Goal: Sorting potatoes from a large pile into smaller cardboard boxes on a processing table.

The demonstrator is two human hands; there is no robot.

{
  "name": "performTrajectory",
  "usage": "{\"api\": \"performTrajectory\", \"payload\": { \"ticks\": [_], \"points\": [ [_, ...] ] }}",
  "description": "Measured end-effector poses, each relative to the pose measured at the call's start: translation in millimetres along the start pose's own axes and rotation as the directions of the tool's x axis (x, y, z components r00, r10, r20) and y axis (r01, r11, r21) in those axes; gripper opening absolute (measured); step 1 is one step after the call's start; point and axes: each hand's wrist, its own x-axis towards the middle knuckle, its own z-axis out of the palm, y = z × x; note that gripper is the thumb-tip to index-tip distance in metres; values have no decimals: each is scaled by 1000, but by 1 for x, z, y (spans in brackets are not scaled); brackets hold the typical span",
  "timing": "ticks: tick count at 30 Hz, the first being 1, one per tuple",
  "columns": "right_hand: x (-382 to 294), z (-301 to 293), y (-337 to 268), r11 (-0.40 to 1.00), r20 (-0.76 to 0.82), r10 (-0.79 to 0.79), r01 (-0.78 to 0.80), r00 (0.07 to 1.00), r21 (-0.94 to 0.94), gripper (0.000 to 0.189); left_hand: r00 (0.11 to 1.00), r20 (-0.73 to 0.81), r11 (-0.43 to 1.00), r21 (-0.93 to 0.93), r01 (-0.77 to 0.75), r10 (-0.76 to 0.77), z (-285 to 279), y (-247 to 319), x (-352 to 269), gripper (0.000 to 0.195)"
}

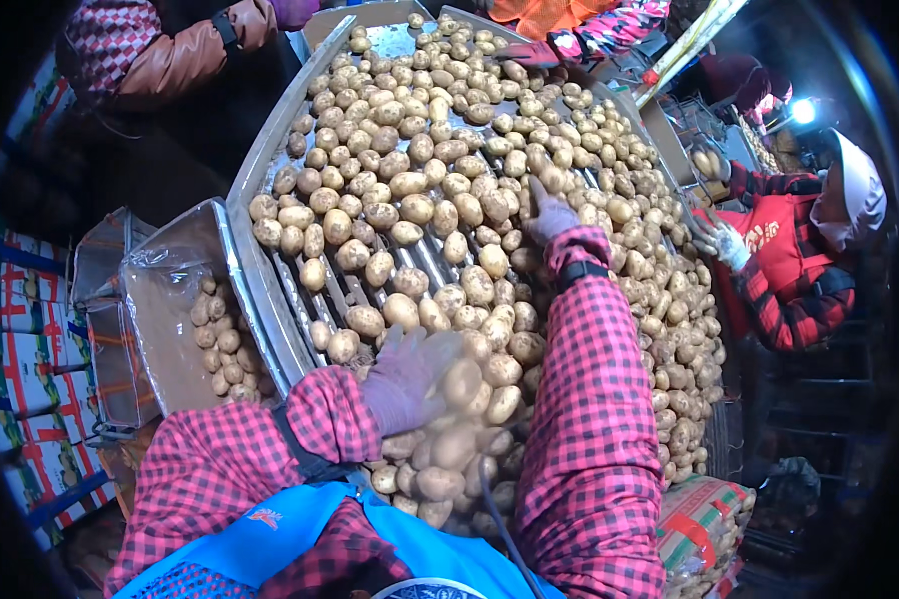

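Potatoes [408, 281] cover a metal sorting table with slats [337, 288], piled thickest along its right side and near my body. My left hand [408, 385], in a purple glove, is over the near potatoes with its fingers apart, blurred by motion. A blurred potato [462, 382] lies just right of its fingers. Farther out, my right hand [551, 217], also gloved, reaches into the middle of the potatoes. One finger is extended, and a blurred potato [554, 178] is at its fingertips; whether it is gripped is unclear.
A plastic-lined box [168, 329] holding several potatoes stands left of the table's metal rim [258, 299]. Co-workers surround the table: a gloved hand [532, 54] at the far side, a white-gloved hand [723, 238] at right, a brown sleeve [183, 64] at upper left. A filled bag [704, 524] sits lower right.
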Motion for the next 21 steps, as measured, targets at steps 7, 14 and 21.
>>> {"api": "performTrajectory", "payload": {
  "ticks": [7, 14, 21],
  "points": [
    [-21, 3, -54, 997, -108, 73, -69, 991, 42, 81, 971, 167, 923, -371, -98, 171, -45, -32, -2, 57],
    [-174, -39, -44, 918, 382, -353, 238, 854, 317, 71, 982, -109, 944, 277, 181, -156, -73, -85, 119, 63],
    [-231, -63, -38, 861, 201, -475, 404, 857, 310, 67, 853, -50, 664, 604, 441, -520, -44, -111, 210, 27]
  ]
}}
